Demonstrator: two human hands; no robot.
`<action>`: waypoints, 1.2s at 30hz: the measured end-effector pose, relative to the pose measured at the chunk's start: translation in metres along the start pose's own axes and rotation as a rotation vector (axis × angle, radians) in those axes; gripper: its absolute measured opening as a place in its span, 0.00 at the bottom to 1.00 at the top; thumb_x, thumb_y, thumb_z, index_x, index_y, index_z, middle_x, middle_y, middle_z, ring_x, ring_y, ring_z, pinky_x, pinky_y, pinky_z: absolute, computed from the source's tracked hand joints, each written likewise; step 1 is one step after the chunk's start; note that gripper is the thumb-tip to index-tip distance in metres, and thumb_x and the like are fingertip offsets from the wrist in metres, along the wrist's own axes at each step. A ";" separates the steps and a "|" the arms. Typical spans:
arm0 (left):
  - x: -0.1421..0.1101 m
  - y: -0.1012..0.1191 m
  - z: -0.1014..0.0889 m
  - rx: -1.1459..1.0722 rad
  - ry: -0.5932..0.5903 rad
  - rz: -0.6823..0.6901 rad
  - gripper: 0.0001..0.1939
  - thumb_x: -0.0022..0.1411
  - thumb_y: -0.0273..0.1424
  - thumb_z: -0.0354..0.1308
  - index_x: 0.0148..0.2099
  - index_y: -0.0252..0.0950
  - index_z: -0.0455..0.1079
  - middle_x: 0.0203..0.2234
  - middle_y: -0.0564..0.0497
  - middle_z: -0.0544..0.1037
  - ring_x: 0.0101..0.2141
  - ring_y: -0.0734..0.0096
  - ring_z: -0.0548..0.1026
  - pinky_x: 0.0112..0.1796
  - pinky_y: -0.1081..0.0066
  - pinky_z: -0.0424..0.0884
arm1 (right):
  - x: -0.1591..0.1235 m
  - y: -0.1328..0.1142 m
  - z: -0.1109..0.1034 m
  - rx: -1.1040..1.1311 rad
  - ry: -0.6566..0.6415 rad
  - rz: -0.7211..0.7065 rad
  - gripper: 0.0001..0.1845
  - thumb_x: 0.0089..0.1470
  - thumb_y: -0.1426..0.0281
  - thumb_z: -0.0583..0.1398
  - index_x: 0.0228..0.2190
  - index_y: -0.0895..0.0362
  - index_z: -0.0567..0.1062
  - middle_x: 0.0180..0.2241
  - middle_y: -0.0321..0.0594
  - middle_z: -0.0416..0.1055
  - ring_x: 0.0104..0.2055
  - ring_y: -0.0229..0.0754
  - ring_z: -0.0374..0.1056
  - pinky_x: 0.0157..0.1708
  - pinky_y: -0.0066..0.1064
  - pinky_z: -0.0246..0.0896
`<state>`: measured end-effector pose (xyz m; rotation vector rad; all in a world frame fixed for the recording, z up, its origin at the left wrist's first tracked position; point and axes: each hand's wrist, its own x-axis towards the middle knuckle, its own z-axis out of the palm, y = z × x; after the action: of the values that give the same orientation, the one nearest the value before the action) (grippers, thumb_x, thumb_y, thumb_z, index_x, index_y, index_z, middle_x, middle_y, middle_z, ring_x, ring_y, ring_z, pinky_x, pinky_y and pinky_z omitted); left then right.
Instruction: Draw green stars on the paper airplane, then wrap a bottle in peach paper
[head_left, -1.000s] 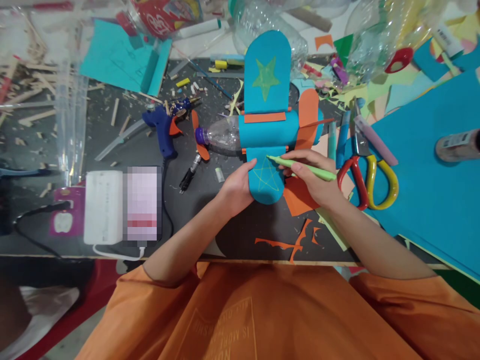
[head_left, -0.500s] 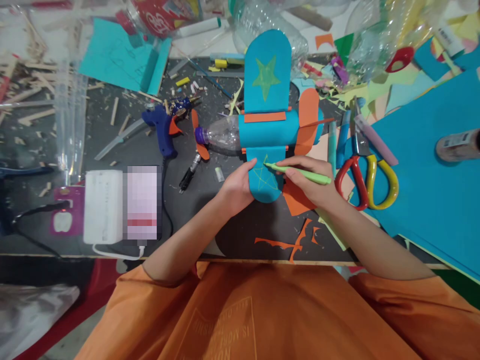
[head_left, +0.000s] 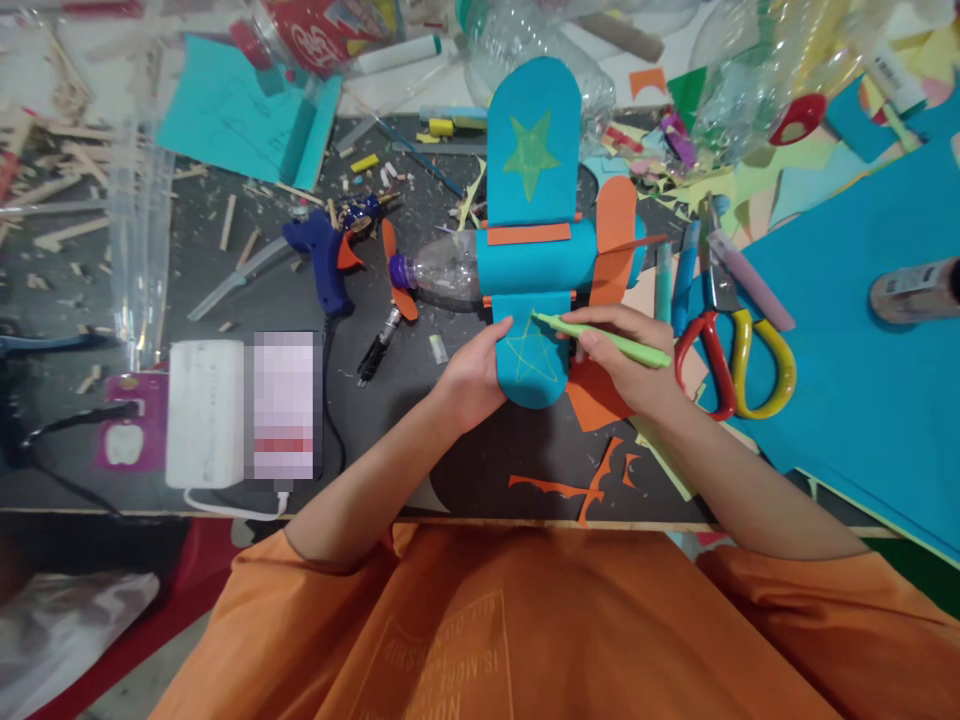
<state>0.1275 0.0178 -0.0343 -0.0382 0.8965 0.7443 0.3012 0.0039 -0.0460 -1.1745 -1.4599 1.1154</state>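
Observation:
A toy plane (head_left: pixel 536 258) made from a plastic bottle and blue paper lies on the dark table, its purple cap and orange propeller pointing left. My left hand (head_left: pixel 474 375) grips the left edge of its near wing (head_left: pixel 534 385), thumb on top and fingers hidden beneath. On that wing is a thin outlined star. A filled green star (head_left: pixel 531 155) shows on the far wing. My right hand (head_left: pixel 630 350) is closed round a light green marker (head_left: pixel 626 345), whose tip is at the outline's top point. Orange paper (head_left: pixel 598 395) lies under the right hand.
Scissors (head_left: pixel 733 360) with red and yellow handles lie right of my right hand, beside a large blue sheet (head_left: pixel 862 400). A blue glue gun (head_left: pixel 324 262), a phone (head_left: pixel 283 405) and a white power bank (head_left: pixel 204 415) are leftward. Orange scraps (head_left: pixel 555 486) lie near the front edge.
My right hand and the marker have shifted slightly right, with the tip a little higher at the star's top point. My left hand keeps its grip on the wing.

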 end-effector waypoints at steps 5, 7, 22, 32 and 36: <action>0.000 -0.001 -0.001 -0.023 -0.005 0.016 0.26 0.73 0.31 0.43 0.68 0.29 0.63 0.46 0.42 0.84 0.54 0.54 0.79 0.61 0.59 0.67 | 0.001 -0.001 0.000 0.008 0.000 0.015 0.16 0.57 0.54 0.64 0.35 0.53 0.82 0.30 0.39 0.81 0.26 0.38 0.72 0.26 0.32 0.71; 0.001 -0.001 -0.001 -0.021 0.006 0.019 0.26 0.73 0.31 0.43 0.68 0.28 0.63 0.46 0.42 0.84 0.53 0.55 0.79 0.61 0.59 0.67 | 0.001 -0.002 0.000 -0.002 0.000 0.014 0.14 0.57 0.56 0.64 0.35 0.53 0.83 0.30 0.39 0.81 0.26 0.38 0.72 0.26 0.31 0.70; -0.002 0.000 0.001 -0.010 0.001 0.013 0.25 0.74 0.30 0.41 0.67 0.28 0.63 0.43 0.45 0.85 0.49 0.61 0.81 0.56 0.65 0.72 | 0.000 -0.004 -0.001 -0.081 -0.117 -0.006 0.10 0.57 0.61 0.64 0.33 0.52 0.83 0.34 0.40 0.83 0.33 0.43 0.79 0.31 0.32 0.75; 0.002 -0.002 -0.004 0.012 0.003 0.014 0.24 0.73 0.32 0.43 0.64 0.27 0.67 0.42 0.42 0.85 0.51 0.55 0.80 0.59 0.60 0.69 | 0.000 -0.002 0.001 -0.020 0.020 -0.007 0.11 0.56 0.60 0.64 0.34 0.53 0.83 0.30 0.38 0.82 0.26 0.39 0.74 0.25 0.31 0.72; 0.002 -0.002 -0.003 0.013 -0.002 0.016 0.25 0.73 0.33 0.43 0.65 0.27 0.67 0.43 0.42 0.85 0.51 0.55 0.80 0.60 0.59 0.68 | 0.000 -0.001 0.000 -0.015 0.021 -0.004 0.09 0.56 0.63 0.64 0.35 0.53 0.83 0.28 0.37 0.81 0.24 0.37 0.72 0.24 0.30 0.70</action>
<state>0.1269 0.0163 -0.0381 -0.0192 0.9007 0.7532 0.3006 0.0036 -0.0452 -1.1898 -1.4566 1.0874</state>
